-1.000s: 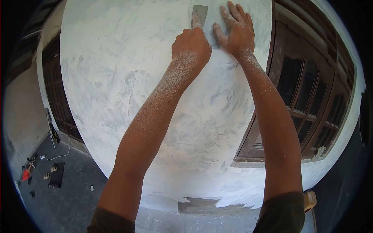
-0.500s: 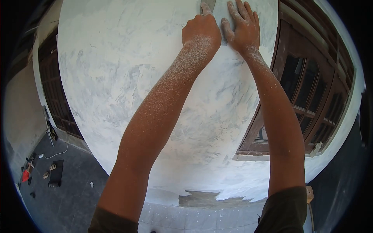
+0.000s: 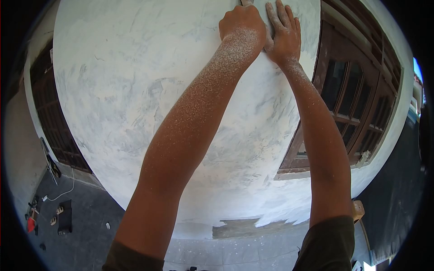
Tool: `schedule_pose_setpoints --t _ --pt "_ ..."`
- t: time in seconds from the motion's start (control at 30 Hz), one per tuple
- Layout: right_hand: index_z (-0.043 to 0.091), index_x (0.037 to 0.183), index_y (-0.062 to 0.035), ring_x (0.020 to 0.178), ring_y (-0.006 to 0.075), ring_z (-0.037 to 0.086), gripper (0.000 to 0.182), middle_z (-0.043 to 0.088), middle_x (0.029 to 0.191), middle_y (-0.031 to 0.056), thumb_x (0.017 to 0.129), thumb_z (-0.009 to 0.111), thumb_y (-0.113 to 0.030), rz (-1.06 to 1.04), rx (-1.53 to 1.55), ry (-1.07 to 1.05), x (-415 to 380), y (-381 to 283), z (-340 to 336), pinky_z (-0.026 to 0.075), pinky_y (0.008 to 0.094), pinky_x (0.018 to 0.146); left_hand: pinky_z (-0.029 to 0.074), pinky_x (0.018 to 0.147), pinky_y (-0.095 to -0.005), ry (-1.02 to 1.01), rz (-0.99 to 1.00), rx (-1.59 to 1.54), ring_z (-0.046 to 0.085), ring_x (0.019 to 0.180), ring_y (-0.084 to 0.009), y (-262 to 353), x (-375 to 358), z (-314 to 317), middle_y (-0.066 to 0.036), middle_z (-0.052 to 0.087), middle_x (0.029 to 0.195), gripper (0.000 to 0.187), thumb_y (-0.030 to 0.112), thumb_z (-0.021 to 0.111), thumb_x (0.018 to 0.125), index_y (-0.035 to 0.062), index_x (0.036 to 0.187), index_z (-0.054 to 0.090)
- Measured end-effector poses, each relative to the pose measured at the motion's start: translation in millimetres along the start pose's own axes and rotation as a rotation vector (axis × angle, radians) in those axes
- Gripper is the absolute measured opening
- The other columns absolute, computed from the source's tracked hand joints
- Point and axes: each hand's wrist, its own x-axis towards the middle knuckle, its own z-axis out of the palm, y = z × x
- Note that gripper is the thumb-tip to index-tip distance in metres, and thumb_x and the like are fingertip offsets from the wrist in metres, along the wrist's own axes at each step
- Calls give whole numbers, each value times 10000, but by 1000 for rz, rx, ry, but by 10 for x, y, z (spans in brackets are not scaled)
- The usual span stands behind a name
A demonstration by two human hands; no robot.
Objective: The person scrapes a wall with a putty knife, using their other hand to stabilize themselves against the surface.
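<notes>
To the left of the window (image 3: 348,99), the left hand (image 3: 242,25) has its grip closed on a scraper (image 3: 247,2); of this scraper only a small part is visible above the fist; nearer to the window, the right hand (image 3: 285,40) rests on the patchy white wall (image 3: 135,99), its grip open, with dusty fingers apart.

L hand (image 3: 242,27) fisted, R (image 3: 285,40) open.

The only view looks from the person's head (worn there), facing forward and angled downward.
</notes>
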Motion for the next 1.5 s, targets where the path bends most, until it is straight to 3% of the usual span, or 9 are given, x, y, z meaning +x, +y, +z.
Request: schedule_pose_setpoints --t 0.17,0.23,0.3,0.47,0.73,0.87,1.13,1.4,1.5 --pt "388 1586 -95 1572 382 170 653 227 1698 162 968 510 -265 20 -15 -47 -75 -33 -33 113 540 1269 550 1004 -429 -177 -111 4 629 1223 -357 76 87 -144 -243 594 1354 577 271 678 942 -47 1393 508" --pt "381 1590 -97 1578 379 148 657 203 1706 156 971 515 -269 32 24 -49 -116 -54 -51 100 545 1268 608 891 -429 38 -112 -36 727 1057 -344 10 -268 108 -222 724 1115 368 145 601 982 -42 1296 638" --pt "443 1550 -79 1518 400 309 604 349 1631 218 980 515 -268 -35 -92 36 -152 -85 -74 245 536 1237 602 865 -474 -109 -110 -19 723 1015 -391 -69 -602 231 -256 713 1076 642 209 567 1005 -19 1561 340" --pt "436 1571 -284 1559 326 226 570 289 1686 61 1027 517 -436 -115 -57 136 -233 105 150 140 535 1265 607 825 -480 -280 -220 -97 731 968 -393 -45 -1153 278 -257 717 1023 624 206 526 1036 -17 1576 307" --pt "416 1581 -295 1568 332 202 576 264 1696 61 1028 519 -420 -131 -19 140 -261 116 147 127 544 1265 586 926 -496 73 -130 -77 704 1088 -406 33 -252 146 -262 704 1134 663 205 639 937 23 1531 408" --pt "430 1574 -295 1568 326 204 575 273 1693 64 1019 525 -413 -137 -11 134 -261 119 133 126 543 1267 586 953 -415 -44 -94 7 694 1147 -334 52 54 -106 -225 688 1220 689 169 629 952 -30 1550 351" --pt "437 1570 -303 1568 316 207 577 285 1689 61 1014 527 -428 -104 -23 137 -260 83 157 116 537 1272 580 919 -500 -88 -213 7 701 1088 -415 -23 -627 150 -257 705 1155 628 200 549 981 35 1561 376" --pt "459 1554 -298 1565 293 217 593 303 1679 65 987 561 -438 -56 -45 85 -284 26 104 102 505 1283 593 924 -438 96 -35 24 710 1091 -360 -171 30 -7 -234 705 1151 635 178 626 948 -25 1512 416" --pt "485 1542 -293 1563 305 225 565 323 1672 57 995 569 -407 -54 -8 104 -291 22 101 112 508 1278 554 987 -513 -25 -138 118 706 1080 -400 -213 -349 -12 -251 719 1121 591 239 537 1011 95 1568 399"
